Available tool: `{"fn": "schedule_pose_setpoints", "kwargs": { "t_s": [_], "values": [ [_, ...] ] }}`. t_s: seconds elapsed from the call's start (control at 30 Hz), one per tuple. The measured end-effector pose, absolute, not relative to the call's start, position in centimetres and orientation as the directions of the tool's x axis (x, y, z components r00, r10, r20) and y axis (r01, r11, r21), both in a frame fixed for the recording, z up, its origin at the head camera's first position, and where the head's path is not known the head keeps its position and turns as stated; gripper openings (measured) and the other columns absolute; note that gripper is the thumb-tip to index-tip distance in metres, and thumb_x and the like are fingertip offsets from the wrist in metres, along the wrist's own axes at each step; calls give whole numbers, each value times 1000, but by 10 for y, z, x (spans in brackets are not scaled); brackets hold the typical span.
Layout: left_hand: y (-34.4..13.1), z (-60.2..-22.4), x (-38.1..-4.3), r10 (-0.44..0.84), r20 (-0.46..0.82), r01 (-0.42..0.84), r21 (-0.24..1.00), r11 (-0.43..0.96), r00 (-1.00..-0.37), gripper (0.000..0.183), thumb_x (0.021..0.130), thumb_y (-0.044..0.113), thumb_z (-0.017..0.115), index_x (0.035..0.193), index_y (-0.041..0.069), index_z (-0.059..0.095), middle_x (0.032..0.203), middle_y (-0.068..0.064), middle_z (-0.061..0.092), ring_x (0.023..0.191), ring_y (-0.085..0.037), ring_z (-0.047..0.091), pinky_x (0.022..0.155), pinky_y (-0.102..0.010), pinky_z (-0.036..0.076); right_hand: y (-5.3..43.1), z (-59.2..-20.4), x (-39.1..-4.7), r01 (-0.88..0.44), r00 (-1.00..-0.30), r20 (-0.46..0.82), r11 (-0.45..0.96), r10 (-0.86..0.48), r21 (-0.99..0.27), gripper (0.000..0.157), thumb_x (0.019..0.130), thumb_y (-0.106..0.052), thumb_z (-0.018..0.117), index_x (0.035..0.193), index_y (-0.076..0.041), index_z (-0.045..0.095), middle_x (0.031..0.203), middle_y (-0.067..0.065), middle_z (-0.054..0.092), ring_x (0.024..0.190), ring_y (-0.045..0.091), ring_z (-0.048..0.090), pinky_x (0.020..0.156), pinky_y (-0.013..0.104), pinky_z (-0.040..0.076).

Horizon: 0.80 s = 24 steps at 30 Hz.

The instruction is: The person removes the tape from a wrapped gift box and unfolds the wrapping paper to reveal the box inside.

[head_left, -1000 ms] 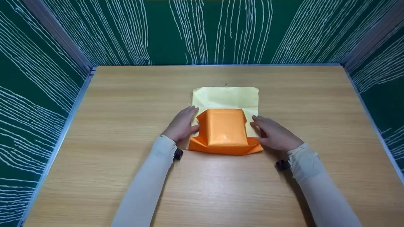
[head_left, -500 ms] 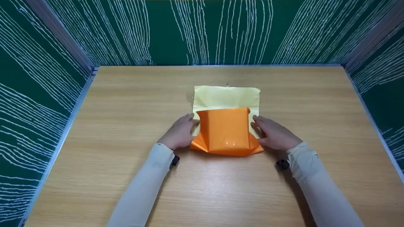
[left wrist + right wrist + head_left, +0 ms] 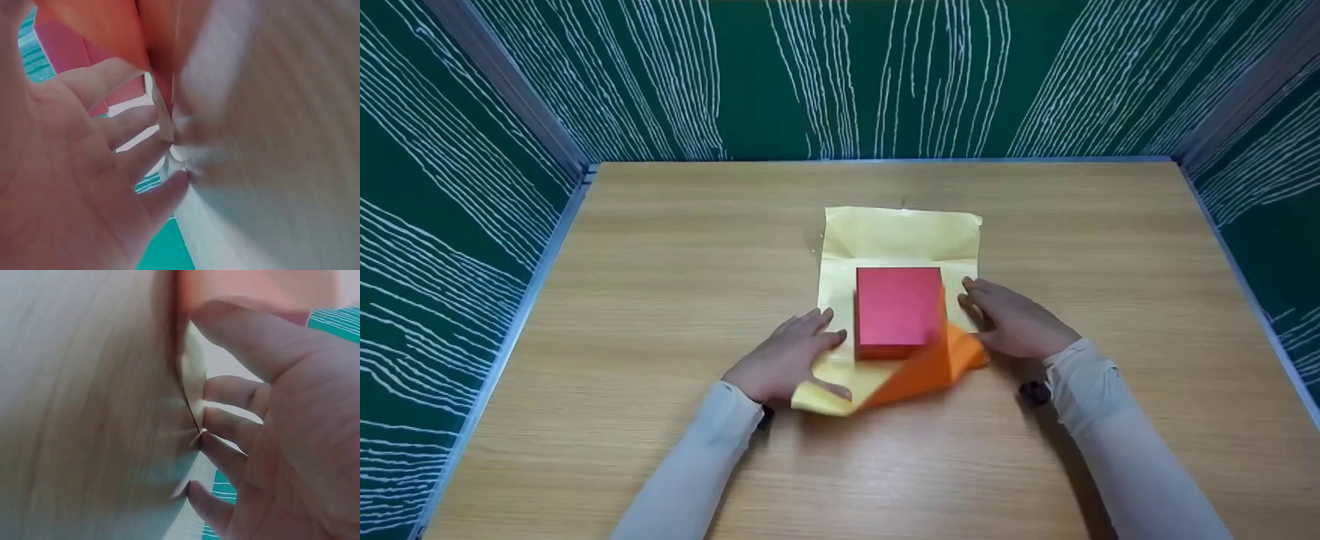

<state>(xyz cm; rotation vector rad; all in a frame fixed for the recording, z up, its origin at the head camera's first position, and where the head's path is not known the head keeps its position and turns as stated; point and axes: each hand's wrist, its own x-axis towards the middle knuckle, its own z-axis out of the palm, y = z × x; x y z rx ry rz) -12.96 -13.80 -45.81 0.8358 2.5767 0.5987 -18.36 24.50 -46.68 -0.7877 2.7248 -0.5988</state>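
A red box (image 3: 896,307) sits on a sheet of wrapping paper (image 3: 904,232), pale yellow on its upper side and orange underneath. The near right part of the sheet is folded up as an orange flap (image 3: 919,379) against the box's front right corner. My left hand (image 3: 787,360) lies at the sheet's near left side, fingers spread, thumb over the curling near corner. At the right edge, my right hand (image 3: 1020,319) rests on its side, fingers loosely bent. In the right wrist view its thumb (image 3: 242,332) touches the orange side, and the fingertips reach the paper's edge and table.
A wooden table (image 3: 697,240) lies under everything. Green walls (image 3: 765,82) with white wavy lines enclose its back and both sides. Small dark wrist cameras (image 3: 1035,393) hang under the sleeves.
The orange flap that covered the box has come down on the left, uncovering the red top. My left hand has moved toward me and spread its fingers. The right hand has barely moved.
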Motion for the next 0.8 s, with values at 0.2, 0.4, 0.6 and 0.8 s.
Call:
{"fn": "schedule_pose_setpoints", "kwargs": {
  "t_s": [0.2, 0.4, 0.6, 0.8],
  "values": [
    [-129, -460, -123, 577, -297, 415, 460, 785, -761, 122, 70, 76, 79, 162, 11, 32, 173, -16, 7, 160, -31, 2, 127, -53, 2, 244, -464, -183, -449, -824, -128, 775, -552, -445, 42, 90, -31, 81, 112, -1, 63, 158, 30, 39, 147, 48, 34, 120, 64, 23],
    [-116, -459, -121, 539, -309, 415, 386, 824, -783, 132, 68, 66, 87, 166, 10, 18, 172, -19, 3, 160, -35, 1, 123, -64, 1, 242, -459, -173, -483, -826, -108, 793, -553, -371, 65, 91, -27, 79, 141, 6, 55, 161, 28, 36, 151, 47, 28, 122, 65, 8],
    [-109, -462, -131, 497, -322, 392, 339, 855, -806, 133, 70, 72, 82, 167, 11, 14, 172, -19, 0, 160, -33, -4, 122, -63, -8, 236, -458, -153, -542, -800, -58, 760, -598, -358, 63, 90, -26, 80, 139, 7, 59, 151, 32, 47, 142, 50, 42, 119, 61, 28],
    [-114, -465, -138, 491, -329, 381, 344, 858, -807, 134, 71, 71, 81, 167, 10, 11, 172, -19, -2, 160, -33, -7, 122, -62, -9, 235, -459, -133, -523, -795, -93, 754, -600, -398, 67, 89, -31, 81, 142, 2, 58, 154, 28, 46, 140, 48, 46, 112, 59, 40]
  ]
}}
